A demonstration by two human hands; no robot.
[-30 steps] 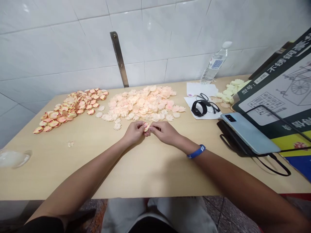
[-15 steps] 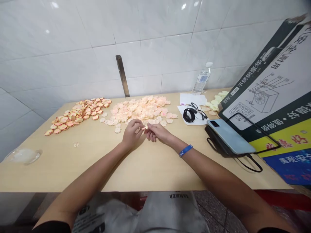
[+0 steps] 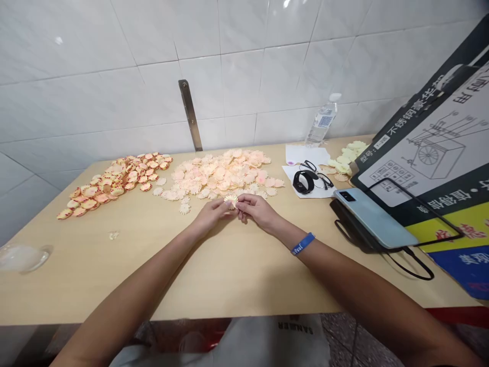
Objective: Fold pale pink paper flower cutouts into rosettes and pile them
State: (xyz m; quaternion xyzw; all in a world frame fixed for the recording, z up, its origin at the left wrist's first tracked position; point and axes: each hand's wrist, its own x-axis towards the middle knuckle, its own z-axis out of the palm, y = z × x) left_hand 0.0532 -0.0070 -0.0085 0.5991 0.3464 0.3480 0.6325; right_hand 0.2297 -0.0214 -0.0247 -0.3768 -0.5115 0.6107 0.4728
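A small pale flower piece (image 3: 231, 201) is pinched between my two hands over the middle of the table. My left hand (image 3: 212, 214) grips its left side, fingers closed on it. From the right, my right hand (image 3: 255, 210) holds the other edge between thumb and fingers. Just behind my hands lies a heap of pale pink flower pieces (image 3: 221, 172). Farther left is a pile of cream flower pieces with red edges (image 3: 110, 183).
A glasses pair (image 3: 319, 176) and black wristband (image 3: 303, 182) lie on white paper. Behind stands a water bottle (image 3: 324, 121). A phone (image 3: 374, 216), cables and a large printed box (image 3: 428, 148) occupy the right. A clear container (image 3: 26, 258) sits far left.
My hands have come level around the flower piece, which now shows its face spread between them. The view has shifted slightly.
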